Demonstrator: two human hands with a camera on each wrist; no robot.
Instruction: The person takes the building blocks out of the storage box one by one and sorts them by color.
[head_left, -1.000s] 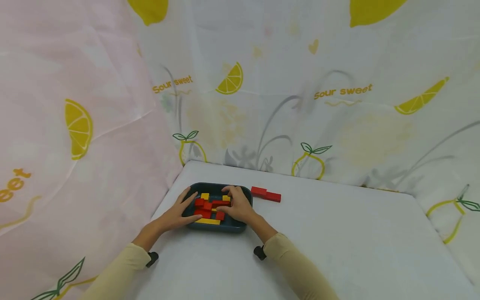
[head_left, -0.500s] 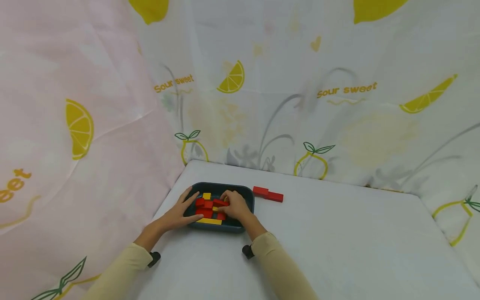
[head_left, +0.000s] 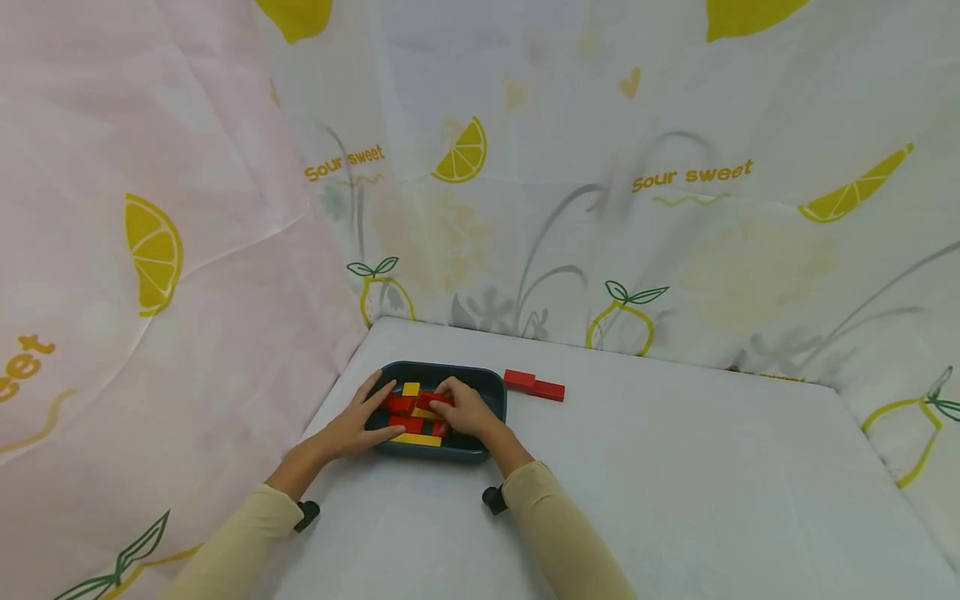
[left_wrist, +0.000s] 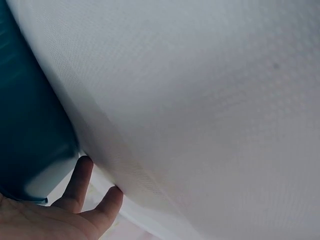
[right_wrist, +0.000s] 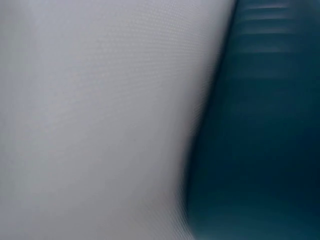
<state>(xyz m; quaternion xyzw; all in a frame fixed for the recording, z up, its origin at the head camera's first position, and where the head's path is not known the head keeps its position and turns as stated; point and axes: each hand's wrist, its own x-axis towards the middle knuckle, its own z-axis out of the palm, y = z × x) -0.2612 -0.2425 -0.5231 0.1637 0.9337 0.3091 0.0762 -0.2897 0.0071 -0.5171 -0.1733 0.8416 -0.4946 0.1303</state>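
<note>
A dark teal tray (head_left: 461, 454) with rounded corners holds several red and yellow blocks. My left hand (head_left: 351, 429) rests along its left end, thumb and fingers spread wide over the rim. In the left wrist view, fingers of this hand (left_wrist: 67, 212) extend beside the tray wall (left_wrist: 30, 115). Inside the tray, my right hand (head_left: 471, 414) pinches a red block (head_left: 431, 399) between thumb and fingers, close over a yellow one. Other red blocks (head_left: 406, 424) and a long yellow block (head_left: 417, 439) lie near the front. The right wrist view shows only the tray's outer wall (right_wrist: 260, 140) and cloth.
Two red blocks (head_left: 519, 380) lie end to end on the white-covered table (head_left: 675, 467), just right of the tray. Lemon-printed cloth (head_left: 555, 150) hangs behind the table and on its left side.
My right hand has moved left within the tray, and the red block at its fingertips has shifted left. The blocks in the middle have been rearranged. My left hand stays at the tray's left end.
</note>
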